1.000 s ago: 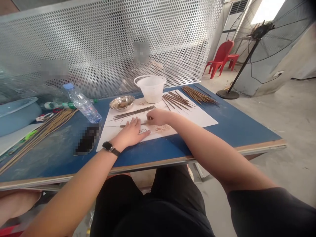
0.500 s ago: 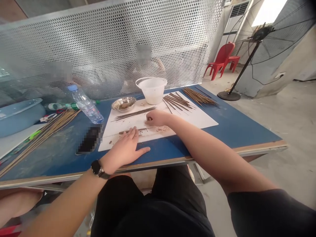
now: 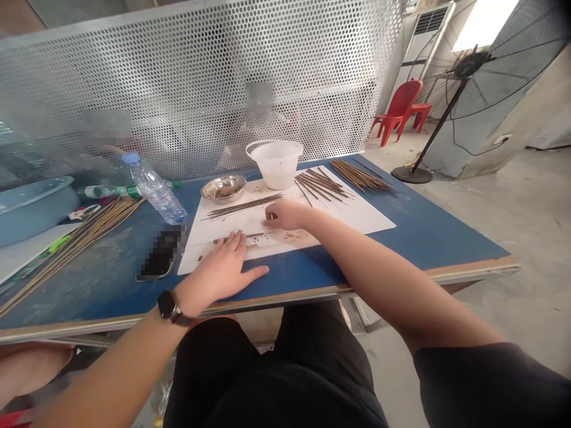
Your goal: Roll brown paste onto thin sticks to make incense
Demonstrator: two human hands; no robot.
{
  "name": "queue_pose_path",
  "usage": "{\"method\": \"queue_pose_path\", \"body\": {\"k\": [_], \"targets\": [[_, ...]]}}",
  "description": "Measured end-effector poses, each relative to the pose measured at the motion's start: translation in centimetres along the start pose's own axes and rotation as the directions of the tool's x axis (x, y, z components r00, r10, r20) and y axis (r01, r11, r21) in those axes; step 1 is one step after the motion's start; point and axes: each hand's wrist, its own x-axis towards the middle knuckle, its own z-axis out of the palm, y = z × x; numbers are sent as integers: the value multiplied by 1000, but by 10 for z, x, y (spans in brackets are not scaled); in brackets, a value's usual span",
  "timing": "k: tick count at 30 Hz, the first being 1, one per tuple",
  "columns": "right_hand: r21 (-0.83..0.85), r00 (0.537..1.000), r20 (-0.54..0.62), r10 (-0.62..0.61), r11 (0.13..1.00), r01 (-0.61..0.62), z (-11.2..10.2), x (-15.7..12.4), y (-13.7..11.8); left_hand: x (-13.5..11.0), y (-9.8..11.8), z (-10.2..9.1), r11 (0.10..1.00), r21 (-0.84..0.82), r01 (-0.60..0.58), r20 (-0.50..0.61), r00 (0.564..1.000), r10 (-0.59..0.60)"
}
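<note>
My left hand (image 3: 218, 270) lies flat and spread at the near edge of a white board (image 3: 352, 217), its fingertips on a thin brown stick (image 3: 254, 236). My right hand (image 3: 285, 214) rests on the board with its fingers curled; whether they pinch something small is hidden. A bundle of thin dark sticks (image 3: 244, 206) lies just beyond my hands. Loose, thicker brown sticks (image 3: 321, 185) lie at the board's far end. Brown crumbs (image 3: 289, 236) are scattered near my right hand.
The board sits on a blue table (image 3: 428, 249). On it stand a white plastic pail (image 3: 276, 164), a steel bowl (image 3: 223, 189), a water bottle (image 3: 156, 195), a pixelated phone (image 3: 160, 255) and stick bundles (image 3: 89, 244). A perforated metal screen (image 3: 200, 77) rises behind.
My left hand has slid back toward me, to the board's near edge, with its fingers still reaching the brown stick. My right hand has barely moved.
</note>
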Motion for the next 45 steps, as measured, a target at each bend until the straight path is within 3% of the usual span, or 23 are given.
{"method": "queue_pose_path", "body": {"k": [4,12,14,22,24,27,29,33,37,40,43,45], "targets": [[8,1000,10,4,1000,-4,2,1,1,-11,5,5,1000,-6,16,-3,1000,-16],[40,999,1,51,998,-51,4,2,6,56,-32,-7,999,-52,-11,16,1000,12],[47,998,-1,58,997,-58,3,1,6,52,-33,-9,999,-53,-10,23,1000,11],[66,1000,2,-19,998,18,3,0,2,-5,-19,3,999,-31,-8,-9,1000,8],[77,1000,19,-21,997,20,3,0,2,-3,-22,-1,999,-51,-17,-30,999,16],[111,998,44,-34,993,29,3,0,2,16,-33,-22,993,-114,-2,-27,1000,-2],[102,997,42,-64,993,59,3,-1,1,35,-43,-42,984,-179,-5,-72,997,-8],[-7,995,39,-88,996,89,3,-3,-8,67,-61,-69,941,-330,-72,-297,954,-31],[-46,993,79,-92,994,95,3,-6,-10,78,-78,-60,890,-447,-91,-418,901,-118],[-20,989,128,-67,997,71,-4,-9,10,78,-87,-48,893,-432,-122,-454,886,-98],[5,975,201,91,996,-94,-17,-14,40,77,-92,-43,899,-419,-125,-461,883,-92],[12,968,181,173,984,-178,-23,-17,53,78,-92,-43,908,-404,-115,-439,895,-82]]}}
